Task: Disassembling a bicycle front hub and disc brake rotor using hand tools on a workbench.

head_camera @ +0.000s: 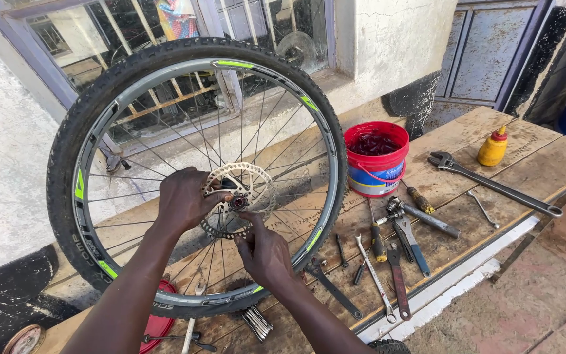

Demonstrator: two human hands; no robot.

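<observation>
While the bicycle wheel (pixel 194 172) stands upright on the wooden workbench (pixel 525 157), leaning back toward the barred window (pixel 165 59), both hands meet at its centre. The left hand (pixel 183 200) is curled over the left edge of the perforated brake disc (pixel 247 190), fingers wrapped around the rim of the disc and pressing on it. The right hand (pixel 263 252) comes up from below, its fingertips gathered together and pinching at the hub (pixel 238 202) in the middle of the disc; whether a small part sits between those fingertips cannot be made out. So the hub lies just to the right of the left-hand grip and directly above the right hand, touching its fingertips. The black tyre surrounds both hands, with thin spokes fanning out from the hub between them. To the right of the wheel stands a red bucket (pixel 376 160), and further right a small yellow bottle (pixel 493 147) beside a long adjustable wrench (pixel 492 183). Pliers, screwdrivers and spanners lie scattered on the boards near the wheel's lower right. A red round lid (pixel 158 321) lies under the left forearm.
</observation>
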